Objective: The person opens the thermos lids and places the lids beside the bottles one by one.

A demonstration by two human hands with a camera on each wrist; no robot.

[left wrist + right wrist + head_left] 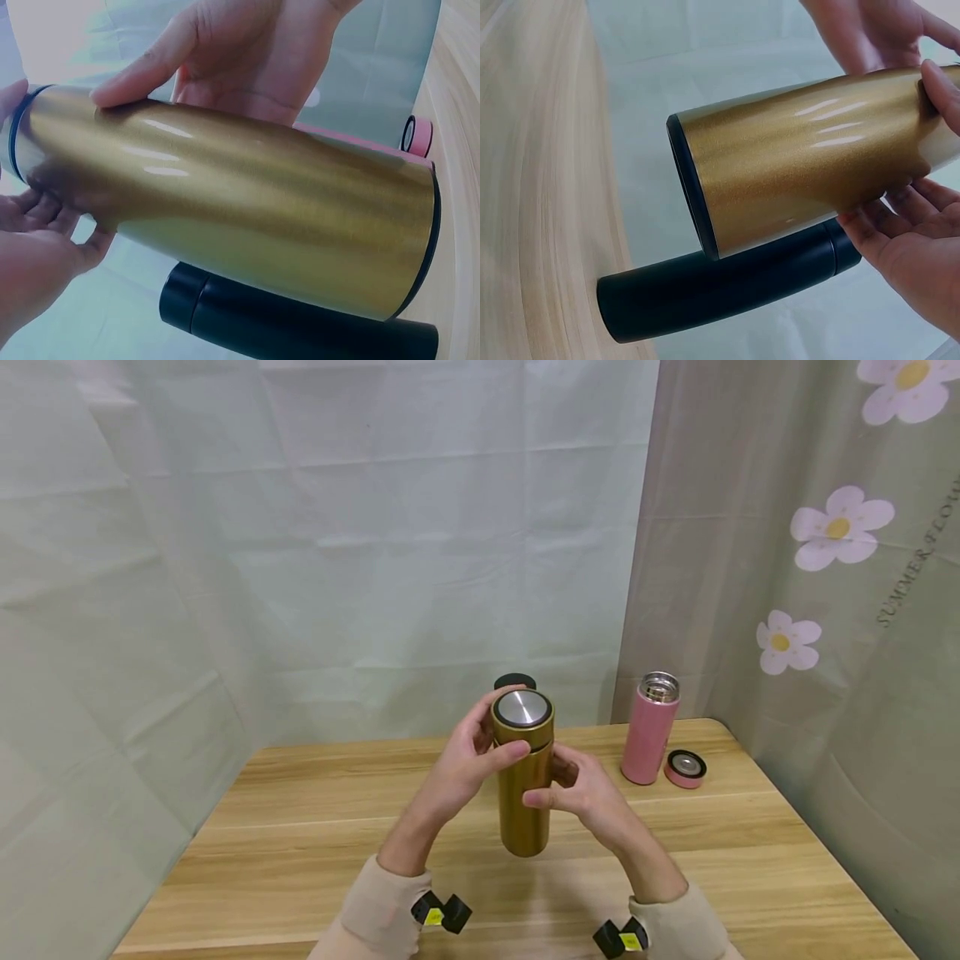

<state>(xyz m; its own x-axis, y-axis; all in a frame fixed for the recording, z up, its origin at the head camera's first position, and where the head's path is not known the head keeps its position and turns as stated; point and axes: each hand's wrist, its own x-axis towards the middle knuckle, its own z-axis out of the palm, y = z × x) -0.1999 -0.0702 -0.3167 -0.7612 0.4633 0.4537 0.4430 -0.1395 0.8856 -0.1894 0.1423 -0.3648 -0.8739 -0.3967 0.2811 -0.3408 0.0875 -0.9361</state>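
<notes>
A gold thermos (525,793) with a silver disc set in its lid (522,710) is held above the table, roughly upright. My left hand (468,760) grips it at the lid, the thumb lying across the front by the seam. Lower down, my right hand (588,793) holds the body from the right side, thumb in front. The lid sits on the thermos; whether it is loose I cannot tell. Both wrist views show the dark base (694,191) apart from the wood. Some fingers are hidden behind the thermos.
Behind the gold one stands a black thermos (727,289), mostly hidden in the head view. On the right stands a lidless pink thermos (651,731), its pink lid (686,768) lying beside it. Curtains border the wooden table (337,827) at the back and sides.
</notes>
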